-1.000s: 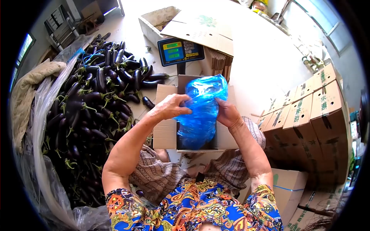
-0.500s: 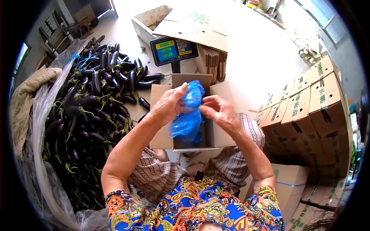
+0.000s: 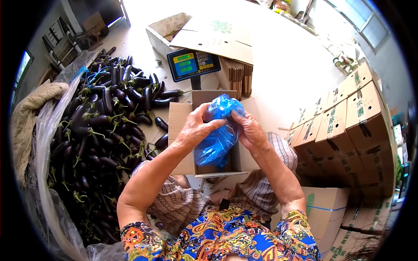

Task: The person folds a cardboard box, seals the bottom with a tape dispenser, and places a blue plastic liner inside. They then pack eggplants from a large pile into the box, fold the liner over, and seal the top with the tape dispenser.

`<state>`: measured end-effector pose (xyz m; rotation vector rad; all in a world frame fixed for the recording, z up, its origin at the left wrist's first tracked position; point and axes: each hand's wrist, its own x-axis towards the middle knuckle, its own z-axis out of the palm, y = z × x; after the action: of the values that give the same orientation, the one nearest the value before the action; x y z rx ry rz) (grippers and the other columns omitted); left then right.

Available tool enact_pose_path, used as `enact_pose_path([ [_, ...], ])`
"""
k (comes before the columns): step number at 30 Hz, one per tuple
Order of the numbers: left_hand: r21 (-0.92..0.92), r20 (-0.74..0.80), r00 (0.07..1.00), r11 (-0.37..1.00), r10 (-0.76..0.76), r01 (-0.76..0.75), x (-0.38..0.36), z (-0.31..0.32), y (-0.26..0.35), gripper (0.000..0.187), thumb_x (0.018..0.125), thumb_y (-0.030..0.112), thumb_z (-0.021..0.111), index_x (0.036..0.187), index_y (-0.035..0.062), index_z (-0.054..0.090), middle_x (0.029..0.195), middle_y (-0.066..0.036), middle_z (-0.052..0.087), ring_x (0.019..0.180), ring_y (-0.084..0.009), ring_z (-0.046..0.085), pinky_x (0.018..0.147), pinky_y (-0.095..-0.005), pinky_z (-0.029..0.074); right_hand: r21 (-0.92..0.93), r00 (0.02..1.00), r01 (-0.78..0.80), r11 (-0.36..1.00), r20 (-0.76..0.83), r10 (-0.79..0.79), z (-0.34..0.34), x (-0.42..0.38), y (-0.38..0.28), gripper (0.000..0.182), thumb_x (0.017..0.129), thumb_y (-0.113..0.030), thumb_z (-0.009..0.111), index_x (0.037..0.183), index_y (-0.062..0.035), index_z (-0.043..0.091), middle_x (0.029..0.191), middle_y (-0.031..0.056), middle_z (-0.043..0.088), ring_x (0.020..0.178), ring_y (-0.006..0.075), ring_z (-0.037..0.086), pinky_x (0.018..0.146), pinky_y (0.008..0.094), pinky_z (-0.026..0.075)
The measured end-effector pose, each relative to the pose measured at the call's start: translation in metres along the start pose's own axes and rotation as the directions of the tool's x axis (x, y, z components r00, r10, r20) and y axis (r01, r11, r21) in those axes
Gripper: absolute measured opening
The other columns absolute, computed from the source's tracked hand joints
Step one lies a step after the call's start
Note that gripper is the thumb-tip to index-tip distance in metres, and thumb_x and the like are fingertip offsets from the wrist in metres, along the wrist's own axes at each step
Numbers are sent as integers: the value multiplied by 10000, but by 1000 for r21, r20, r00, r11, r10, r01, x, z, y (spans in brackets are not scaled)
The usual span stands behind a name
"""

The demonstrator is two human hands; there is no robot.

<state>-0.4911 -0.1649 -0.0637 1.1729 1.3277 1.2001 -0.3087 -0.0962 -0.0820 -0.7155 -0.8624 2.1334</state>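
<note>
Crumpled in both hands is a blue plastic bag (image 3: 213, 145), held above an open cardboard box (image 3: 182, 126). My left hand (image 3: 197, 128) grips the bag's upper left side between thumb and fingers. On the other side, my right hand (image 3: 251, 132) pinches the bag near its top, thumb pressed to the plastic. The box stands between my knees with its flaps folded outward, and the bag hides much of its inside. Just behind it rises a scale display (image 3: 193, 64) with lit green digits.
A large heap of eggplants (image 3: 104, 117) lies at the left, bordered by clear plastic sheeting (image 3: 43, 143). Flattened cartons (image 3: 239, 76) are stacked behind the scale, beside a whitish open crate (image 3: 159, 37). Printed closed boxes (image 3: 348, 126) are piled at the right.
My right hand has moved from beside the bag onto its upper part. The bag's top has bunched and spread wider between my hands. The view has shifted slightly.
</note>
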Motion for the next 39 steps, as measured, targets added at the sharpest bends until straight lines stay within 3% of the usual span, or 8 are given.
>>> enact_pose_path([
  [5, -301, -96, 991, 951, -97, 64, 9, -13, -6, 110, 986, 173, 569, 1034, 87, 619, 942, -3, 660, 851, -89, 614, 808, -272, 507, 186, 995, -57, 981, 96, 40, -22, 0, -18, 218, 972, -225, 612, 1134, -81, 588, 981, 37, 679, 861, 150, 670, 754, 326, 575],
  [8, -618, -138, 990, 784, -39, -56, 9, -31, 8, 145, 1022, 110, 450, 1079, 75, 578, 945, -36, 672, 867, -133, 657, 739, -268, 541, 48, 998, 58, 997, -31, -56, -19, -22, -45, 229, 962, -157, 618, 1170, -75, 567, 968, 42, 674, 819, 142, 669, 734, 318, 589],
  [13, -668, -26, 999, 743, 39, -46, 5, -54, 14, 124, 1019, 105, 471, 1069, 78, 580, 774, 25, 577, 577, -33, 489, 483, -178, 410, 80, 992, 108, 991, -72, -102, -57, -34, -70, 139, 978, -79, 559, 1114, -56, 576, 926, 34, 643, 739, 116, 609, 647, 270, 508],
  [17, -228, -186, 981, 968, 60, -102, 7, -80, 35, 132, 986, 132, 564, 999, 47, 663, 732, 48, 601, 534, -1, 468, 477, -157, 385, -188, 999, 38, 981, -4, -39, -80, -56, -103, 142, 965, -153, 595, 997, -21, 638, 696, -23, 557, 547, 31, 448, 486, 145, 368],
  [22, 355, 158, 985, 935, -72, 11, -10, -118, 57, 175, 899, 169, 641, 880, 9, 707, 692, 31, 591, 604, -44, 501, 548, -221, 402, -819, 991, -131, 558, -114, 64, -119, -89, -149, 235, 875, -226, 705, 945, -2, 703, 800, 53, 690, 656, 85, 609, 639, 212, 502],
  [28, 396, 57, 994, 916, -94, 64, -13, -136, 38, 160, 918, 160, 652, 880, 11, 694, 719, 51, 594, 646, -38, 503, 591, -205, 420, -817, 983, -34, 576, -132, -130, -132, -72, -130, 191, 915, -203, 657, 964, -20, 682, 877, 30, 706, 772, 112, 645, 746, 287, 551],
  [32, 429, -128, 988, 903, 88, -25, 13, -134, 17, 172, 951, 160, 605, 931, 4, 674, 704, 42, 546, 650, -43, 459, 596, -206, 383, -344, 944, -3, 939, -312, -111, -136, -25, -108, 119, 990, -72, 521, 1027, -22, 623, 874, 84, 693, 708, 123, 647, 662, 243, 564],
  [39, 657, -224, 916, 746, 333, -110, 83, -150, -42, 169, 933, 145, 613, 918, -19, 651, 687, -118, 601, 619, -150, 548, 607, -302, 463, -536, 923, -41, 843, -343, -174, -170, 42, -84, 112, 965, -53, 558, 971, -18, 664, 757, -8, 620, 638, 59, 558, 577, 195, 486],
])
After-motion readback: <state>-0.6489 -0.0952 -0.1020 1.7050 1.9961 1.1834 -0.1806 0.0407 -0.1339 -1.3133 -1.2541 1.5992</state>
